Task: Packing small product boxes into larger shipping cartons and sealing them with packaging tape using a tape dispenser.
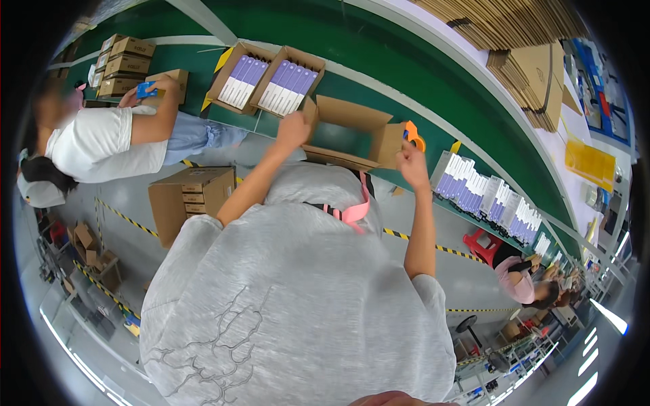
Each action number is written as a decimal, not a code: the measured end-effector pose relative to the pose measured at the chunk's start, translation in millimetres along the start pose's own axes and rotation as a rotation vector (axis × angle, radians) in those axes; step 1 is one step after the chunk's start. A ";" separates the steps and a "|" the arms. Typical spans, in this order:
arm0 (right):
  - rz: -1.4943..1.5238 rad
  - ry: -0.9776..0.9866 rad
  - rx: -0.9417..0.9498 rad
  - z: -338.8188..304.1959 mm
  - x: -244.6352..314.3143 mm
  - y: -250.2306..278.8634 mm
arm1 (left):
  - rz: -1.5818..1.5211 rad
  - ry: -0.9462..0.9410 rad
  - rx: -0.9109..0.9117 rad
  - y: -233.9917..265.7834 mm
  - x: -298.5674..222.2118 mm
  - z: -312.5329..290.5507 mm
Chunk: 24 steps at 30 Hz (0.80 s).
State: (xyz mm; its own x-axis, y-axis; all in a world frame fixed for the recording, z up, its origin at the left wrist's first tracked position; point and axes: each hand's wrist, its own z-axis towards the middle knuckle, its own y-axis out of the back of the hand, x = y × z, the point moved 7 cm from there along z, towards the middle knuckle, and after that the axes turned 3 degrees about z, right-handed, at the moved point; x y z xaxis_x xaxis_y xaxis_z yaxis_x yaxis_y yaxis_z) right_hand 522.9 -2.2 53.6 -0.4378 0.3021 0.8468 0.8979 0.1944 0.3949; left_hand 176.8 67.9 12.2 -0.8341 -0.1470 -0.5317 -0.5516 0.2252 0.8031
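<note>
An open brown cardboard carton (342, 157) stands in front of me at the bench edge, its side flaps spread outward. Green shows through the carton's middle. My left hand (294, 130) is closed at the left flap, its fingertips partly hidden. At the right flap, my right hand (412, 166) has its fingers curled against the flap's edge. An orange tape dispenser (415, 137) sits just beyond that hand, partly behind the flap.
Two cartons of purple-and-white boxes (288, 86) stand to the left. Rows of similar boxes (484, 193) lie right. A co-worker (101, 145) handles a blue item at far left. Behind me is an open carton (166, 210); flattened cartons (535, 81) are stacked upper right.
</note>
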 end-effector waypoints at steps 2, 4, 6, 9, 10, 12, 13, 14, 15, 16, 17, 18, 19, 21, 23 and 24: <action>-0.492 0.226 -0.111 -3.2 17.3 -21.7 | 0.138 -0.146 0.026 -11.2 -35.8 10.1; -0.649 0.025 -0.171 -6.6 27.8 -50.9 | 0.145 -0.029 0.161 -32.6 -62.4 10.7; -0.610 -0.012 -0.118 -8.2 34.8 -73.5 | 0.385 0.121 0.191 -58.1 -75.5 7.6; -0.594 0.033 -0.103 -16.5 38.6 -84.6 | 0.886 0.282 0.258 -74.8 -85.2 2.7; -0.617 0.111 -0.144 -21.3 46.0 -88.9 | 1.147 0.286 0.297 -75.8 -84.8 0.6; -0.520 -0.017 0.007 -20.1 38.1 -94.6 | 1.197 0.326 0.189 -75.1 -81.3 -0.1; -0.699 0.137 -0.063 -25.8 47.2 -96.7 | 1.207 0.297 0.223 -74.9 -81.5 -2.6; -0.867 0.301 -0.133 -33.8 57.5 -103.0 | 1.219 0.280 0.257 -72.1 -78.7 -6.2; -0.804 0.300 -0.069 -36.5 54.0 -108.8 | 1.135 0.236 0.290 -68.3 -80.8 -7.3; -0.739 0.309 0.002 -36.1 51.7 -114.3 | 1.053 0.206 0.315 -59.9 -83.2 -6.0; -0.762 0.300 0.047 -36.2 48.0 -116.3 | 0.958 0.122 0.353 -50.8 -91.5 -10.8; -0.791 0.305 0.101 -34.1 45.7 -119.5 | 0.855 0.054 0.380 -41.2 -94.2 -10.2; -0.801 0.252 0.157 -31.6 43.3 -119.7 | 0.723 -0.110 0.611 -52.0 -89.8 -5.7; -0.796 0.197 0.262 -26.3 38.1 -114.4 | 0.469 -0.389 0.802 -59.1 -72.7 -5.5; -0.673 0.186 0.297 -20.6 31.0 -111.7 | 0.313 -0.561 0.755 -55.7 -50.6 -7.6; -0.579 0.180 0.298 -18.1 23.3 -109.5 | 0.238 -0.615 0.731 -48.3 -44.5 -13.9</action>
State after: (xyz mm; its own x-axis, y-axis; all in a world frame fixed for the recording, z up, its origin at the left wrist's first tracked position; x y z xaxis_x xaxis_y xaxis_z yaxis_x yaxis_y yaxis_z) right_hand 415.1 -33.3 36.5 -0.8071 -0.0835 0.5845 0.4584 0.5352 0.7095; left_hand 240.6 50.2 0.8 -0.6629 0.4597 -0.5910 -0.0593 0.7546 0.6535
